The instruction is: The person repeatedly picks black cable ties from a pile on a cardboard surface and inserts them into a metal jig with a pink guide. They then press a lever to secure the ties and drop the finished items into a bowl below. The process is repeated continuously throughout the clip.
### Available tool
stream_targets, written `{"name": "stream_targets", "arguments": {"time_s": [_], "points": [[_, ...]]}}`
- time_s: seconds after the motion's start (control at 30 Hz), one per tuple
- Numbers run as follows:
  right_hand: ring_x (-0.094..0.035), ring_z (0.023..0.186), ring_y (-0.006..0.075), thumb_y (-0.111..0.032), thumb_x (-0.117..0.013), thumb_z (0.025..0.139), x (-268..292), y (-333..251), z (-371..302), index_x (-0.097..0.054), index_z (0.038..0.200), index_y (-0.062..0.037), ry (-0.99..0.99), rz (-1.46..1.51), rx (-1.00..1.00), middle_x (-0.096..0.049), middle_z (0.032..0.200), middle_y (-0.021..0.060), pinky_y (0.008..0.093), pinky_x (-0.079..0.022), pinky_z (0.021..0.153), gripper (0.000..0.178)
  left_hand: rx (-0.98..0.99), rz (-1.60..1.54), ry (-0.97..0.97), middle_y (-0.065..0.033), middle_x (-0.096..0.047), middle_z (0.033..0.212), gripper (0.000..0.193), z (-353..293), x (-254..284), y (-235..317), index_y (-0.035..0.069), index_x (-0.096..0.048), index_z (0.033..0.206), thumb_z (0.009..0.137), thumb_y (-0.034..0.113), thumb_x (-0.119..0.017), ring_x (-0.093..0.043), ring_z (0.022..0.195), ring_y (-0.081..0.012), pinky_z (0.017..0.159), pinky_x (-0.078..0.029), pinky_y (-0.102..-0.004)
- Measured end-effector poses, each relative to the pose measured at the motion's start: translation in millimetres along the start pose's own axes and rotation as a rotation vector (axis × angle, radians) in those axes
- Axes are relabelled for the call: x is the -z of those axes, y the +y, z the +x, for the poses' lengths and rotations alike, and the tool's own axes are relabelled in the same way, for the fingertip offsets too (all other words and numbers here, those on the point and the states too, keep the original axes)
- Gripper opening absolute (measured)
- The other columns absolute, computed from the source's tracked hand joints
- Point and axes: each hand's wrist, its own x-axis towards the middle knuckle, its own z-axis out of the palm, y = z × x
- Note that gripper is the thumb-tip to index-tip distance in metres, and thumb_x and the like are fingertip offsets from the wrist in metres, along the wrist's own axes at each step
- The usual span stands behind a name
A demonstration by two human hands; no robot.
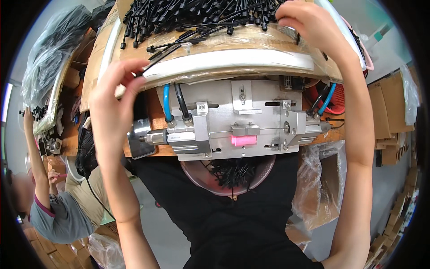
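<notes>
A heap of thin black plastic rods with knobbed ends [197,15] lies on the cardboard at the far side. My left hand [117,85] is closed at the cardboard's near left edge, its thumb and finger pinching the tip of a black rod [165,54] that slants up toward the heap. At the heap's right end my right hand [309,27] is closed, fingers curled together; what they hold is hidden. Between my arms sits a metal fixture [219,98] with a cylinder on each side and a pink block [243,141] at its middle.
Below the fixture, a translucent bowl [190,172] holds many short black pieces. White foam [233,62] edges the cardboard. A phone [142,145] lies left of the fixture, a red basket [337,96] right. Blue hoses [167,103] rise beside it. Another person [67,210] works at the left.
</notes>
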Motion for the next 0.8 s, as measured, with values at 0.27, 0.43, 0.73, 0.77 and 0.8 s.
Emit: {"name": "stream_targets", "arguments": {"time_s": [0.27,0.43,0.73,0.77,0.8], "points": [[-0.064,0.073,0.0278,-0.008,-0.067,0.086,28.7,-52.8,-18.1,-0.066,0.096,0.0027,0.700,0.927,-0.449,-0.065,0.081,0.0156,0.0364,-0.051,0.070,0.015,-0.113,-0.024,-0.022,-0.0077,-0.063,0.097,0.066,-102.7,-45.0,72.5,0.001,-0.060,0.132,0.069,-0.009,-0.077,-0.058,0.083,-0.0222,0.078,-0.050,-0.0333],[-0.063,0.084,0.0153,0.002,-0.060,0.091,33.1,-88.6,-84.4,-0.060,0.107,0.0054,0.564,1.135,-0.562,-0.069,0.105,0.0181,0.0260,-0.049,0.071,0.017,-0.062,0.016,0.265,-0.0067,-0.065,0.097,0.046,-13.4,-32.7,20.6,0.009,-0.068,0.122,0.078,-0.005,-0.072,-0.063,0.086,-0.0169,0.080,-0.052,-0.0320],[-0.061,0.074,0.0242,0.018,-0.068,0.072,-27.8,-249.7,-149.2,-0.051,0.135,0.0076,0.307,0.935,-0.443,-0.063,0.085,0.0121,0.0345,-0.051,0.066,0.067,-0.079,-0.044,-0.138,-0.0015,-0.067,0.093,0.034,61.1,-23.8,-45.0,0.013,-0.068,0.123,0.090,0.003,-0.063,-0.061,0.084,-0.0098,0.078,-0.050,-0.0256],[-0.060,0.072,0.0238,0.017,-0.068,0.072,-31.6,-252.8,-148.9,-0.050,0.136,0.0076,0.284,0.922,-0.444,-0.062,0.083,0.0117,0.0349,-0.050,0.065,0.068,-0.054,-0.013,-0.141,-0.0012,-0.066,0.093,0.034,60.0,-22.9,-44.4,0.013,-0.068,0.122,0.090,0.003,-0.063,-0.060,0.084,-0.0097,0.078,-0.050,-0.0249],[-0.058,0.071,0.0235,0.017,-0.068,0.072,-35.0,-253.3,-147.9,-0.050,0.137,0.0076,0.263,0.905,-0.440,-0.060,0.081,0.0112,0.0353,-0.049,0.065,0.068,-0.031,0.017,-0.136,-0.0010,-0.065,0.092,0.033,59.3,-20.8,-42.8,0.013,-0.069,0.122,0.090,0.003,-0.064,-0.059,0.083,-0.0096,0.078,-0.049,-0.0243]]}}
